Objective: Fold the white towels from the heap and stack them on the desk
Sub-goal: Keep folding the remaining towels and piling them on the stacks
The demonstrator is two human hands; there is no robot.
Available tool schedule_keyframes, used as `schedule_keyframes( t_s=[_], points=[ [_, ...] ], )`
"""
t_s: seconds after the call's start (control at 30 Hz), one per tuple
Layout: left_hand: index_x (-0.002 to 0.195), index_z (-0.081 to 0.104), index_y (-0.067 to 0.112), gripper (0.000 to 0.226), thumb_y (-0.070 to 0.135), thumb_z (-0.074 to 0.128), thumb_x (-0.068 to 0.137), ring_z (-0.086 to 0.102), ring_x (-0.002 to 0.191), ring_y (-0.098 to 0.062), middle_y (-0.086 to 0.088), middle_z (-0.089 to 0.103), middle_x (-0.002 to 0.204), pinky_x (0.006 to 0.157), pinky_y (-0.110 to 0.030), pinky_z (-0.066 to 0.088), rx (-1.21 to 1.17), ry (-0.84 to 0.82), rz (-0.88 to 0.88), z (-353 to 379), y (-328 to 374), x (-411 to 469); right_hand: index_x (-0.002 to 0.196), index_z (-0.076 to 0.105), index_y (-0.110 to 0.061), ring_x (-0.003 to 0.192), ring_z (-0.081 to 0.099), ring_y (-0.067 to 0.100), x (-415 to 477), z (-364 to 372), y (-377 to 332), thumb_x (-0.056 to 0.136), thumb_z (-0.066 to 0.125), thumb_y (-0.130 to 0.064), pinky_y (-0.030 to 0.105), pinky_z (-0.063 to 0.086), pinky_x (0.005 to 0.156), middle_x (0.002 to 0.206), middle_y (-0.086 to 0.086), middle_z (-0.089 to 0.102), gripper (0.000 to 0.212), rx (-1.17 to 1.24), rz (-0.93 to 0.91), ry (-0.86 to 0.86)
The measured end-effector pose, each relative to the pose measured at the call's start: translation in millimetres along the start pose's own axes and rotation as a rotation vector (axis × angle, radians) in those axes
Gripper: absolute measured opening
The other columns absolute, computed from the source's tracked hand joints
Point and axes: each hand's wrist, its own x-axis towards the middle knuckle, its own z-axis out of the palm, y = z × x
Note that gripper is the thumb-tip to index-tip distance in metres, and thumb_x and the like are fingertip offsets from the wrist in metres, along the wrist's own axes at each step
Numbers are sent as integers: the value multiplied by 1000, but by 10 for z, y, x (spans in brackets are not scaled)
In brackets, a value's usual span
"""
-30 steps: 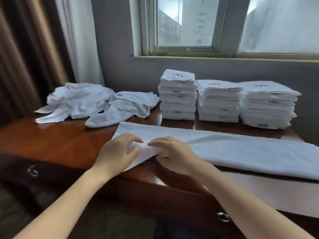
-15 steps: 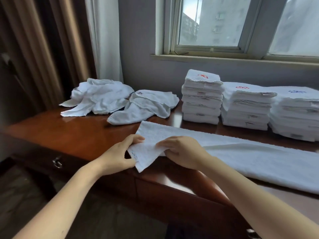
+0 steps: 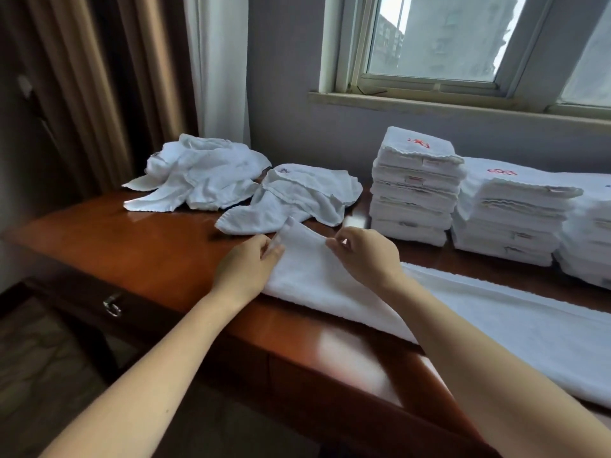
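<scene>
Heap (image 3: 198, 180): lay crumpled at the back left corner of the surface (image 3: 148, 246); judged several towels left to fold.
Drawer (image 3: 112, 305): shut below the front edge; contents hidden.
Left hand (image 3: 246, 269): pinched the raised end of the long towel (image 3: 317, 279), stretched rightward along the front edge.
Right hand (image 3: 367, 256): clamped on that same end, just beside.
Stacks (image 3: 416, 183): stood in three piles along the back edge, right; most work seemingly done.

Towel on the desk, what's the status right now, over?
Left hand and right hand each pinch the long towel at its left end, held off the desk. Rest lies flat. Just behind, the crumpled heap, not blocking.
</scene>
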Motion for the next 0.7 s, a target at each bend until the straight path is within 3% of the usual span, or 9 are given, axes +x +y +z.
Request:
schedule_keyframes(
  t_s=[0.07, 0.2, 0.37, 0.43, 0.53, 0.6, 0.7],
  points=[
    [85, 55, 27, 28, 52, 47, 95, 58, 73, -18, 11, 59, 73, 58, -32, 34, 95, 22, -26, 20, 2, 14, 79, 63, -17, 67, 58, 21, 33, 57, 15, 94, 50, -45, 26, 32, 49, 69, -3, 63, 35, -17, -10, 3],
    [108, 56, 28, 24, 46, 45, 99, 63, 90, -22, 6, 68, 96, 72, -36, 47, 189, 13, -40, -26, -32, 24, 77, 59, -16, 65, 54, 18, 76, 180, -17, 96, 49, -43, 30, 34, 51, 64, -5, 56, 35, -14, -33, 2],
    [124, 47, 26, 29, 36, 53, 97, 62, 98, -19, 7, 63, 107, 73, -34, 48, 346, -1, 1, -114, -82, 20, 85, 61, -23, 73, 57, 14, 60, 287, -107, 97, 47, -44, 29, 35, 54, 77, -10, 60, 28, -4, -59, -49],
    [133, 41, 25, 40, 32, 55, 97, 60, 106, -21, 3, 56, 122, 77, -35, 48, 365, -46, -3, -124, -69, 23, 93, 59, -26, 78, 56, 12, 56, 266, -91, 95, 49, -44, 29, 35, 59, 87, -12, 58, 21, 53, -54, -132],
    [143, 35, 29, 55, 19, 56, 93, 51, 119, -23, -1, 41, 132, 91, -37, 46, 509, -76, 52, -114, 11, 73, 113, 58, -29, 96, 56, 17, 5, 157, -30, 97, 47, -39, 31, 42, 73, 104, -8, 54, 23, 106, -104, -283],
    [141, 43, 34, 60, 5, 51, 88, 45, 125, -20, 2, 39, 133, 100, -35, 38, 541, -82, 123, -69, 116, 102, 131, 54, -29, 113, 51, 20, -76, 57, 41, 97, 47, -33, 34, 44, 89, 122, -3, 53, 35, 92, -158, -323],
    [132, 55, 34, 56, 2, 48, 87, 44, 128, -17, 5, 46, 134, 104, -32, 33, 419, -114, 165, 62, 336, 70, 147, 40, -29, 138, 34, 17, -228, -128, 238, 98, 46, -31, 35, 26, 112, 150, -4, 40, 49, 21, -178, -342]
  ],
)
